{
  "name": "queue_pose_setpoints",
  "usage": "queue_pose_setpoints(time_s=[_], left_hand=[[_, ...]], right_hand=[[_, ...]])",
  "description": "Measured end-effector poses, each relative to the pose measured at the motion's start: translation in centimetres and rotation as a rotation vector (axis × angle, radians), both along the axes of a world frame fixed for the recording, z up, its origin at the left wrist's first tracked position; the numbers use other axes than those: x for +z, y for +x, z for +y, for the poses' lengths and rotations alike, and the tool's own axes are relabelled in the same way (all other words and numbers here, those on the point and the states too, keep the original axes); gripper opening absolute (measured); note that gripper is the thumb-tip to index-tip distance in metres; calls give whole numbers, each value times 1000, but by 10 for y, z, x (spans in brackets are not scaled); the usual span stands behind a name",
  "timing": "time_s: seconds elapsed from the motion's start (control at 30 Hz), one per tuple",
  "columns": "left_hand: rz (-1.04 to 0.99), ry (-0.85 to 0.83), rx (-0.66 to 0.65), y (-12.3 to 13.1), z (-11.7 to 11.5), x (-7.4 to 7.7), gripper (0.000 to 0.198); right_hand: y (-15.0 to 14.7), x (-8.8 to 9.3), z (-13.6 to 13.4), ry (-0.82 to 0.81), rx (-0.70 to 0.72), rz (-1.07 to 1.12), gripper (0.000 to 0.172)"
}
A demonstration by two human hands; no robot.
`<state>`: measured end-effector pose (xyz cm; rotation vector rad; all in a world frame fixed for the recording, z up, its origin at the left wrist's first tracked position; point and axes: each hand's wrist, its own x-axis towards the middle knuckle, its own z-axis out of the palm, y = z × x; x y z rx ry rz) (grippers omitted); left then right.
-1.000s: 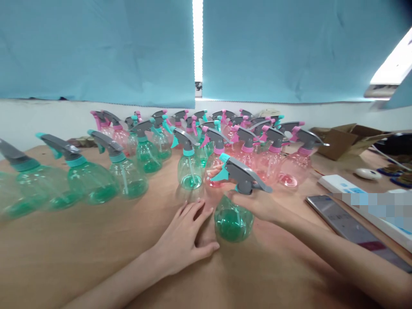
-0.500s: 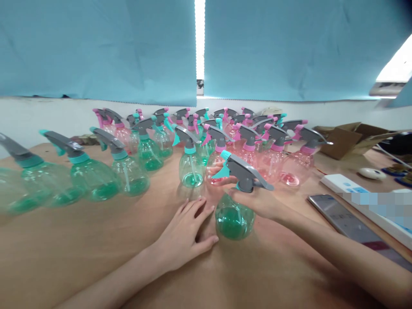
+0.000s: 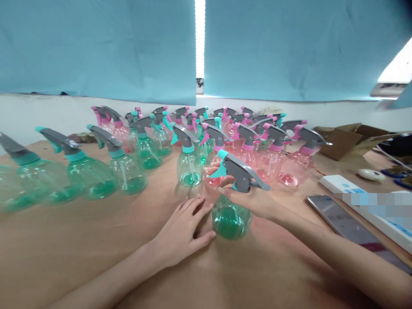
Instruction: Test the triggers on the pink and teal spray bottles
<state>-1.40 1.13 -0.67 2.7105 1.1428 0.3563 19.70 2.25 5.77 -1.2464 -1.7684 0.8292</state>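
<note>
My right hand (image 3: 247,199) is wrapped round the neck of a green spray bottle (image 3: 232,219) with a grey and turquoise trigger head. Some of its fingers are hidden behind the bottle. Left of that bottle, my left hand (image 3: 182,231) lies flat on the wooden table (image 3: 154,281), fingers spread and holding nothing. Just beyond my left fingertips stands another green spray bottle (image 3: 189,169). A pink spray bottle (image 3: 213,163) is partly hidden behind my right fingers.
Several green spray bottles (image 3: 93,180) stand in a row at the left. More pink and green ones crowd the back, including a pink bottle (image 3: 296,167). To the right are a phone (image 3: 341,223), a white power strip (image 3: 357,197), a white mouse (image 3: 371,174) and a cardboard box (image 3: 344,139).
The whole view has shifted very slightly, so most things appear a little further left. My right hand keeps its grip on the green spray bottle, and my left hand stays flat.
</note>
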Motion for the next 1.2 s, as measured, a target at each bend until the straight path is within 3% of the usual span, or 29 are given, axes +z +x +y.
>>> queue_pose_setpoints(time_s=[0.97, 1.2], left_hand=[[-11, -11, -14, 1, 6, 0, 53], [-9, -1, -21, 1, 7, -2, 53]], right_hand=[[1, 2, -2, 39, -12, -60, 10], [1, 5, -3, -23, 23, -23, 11]])
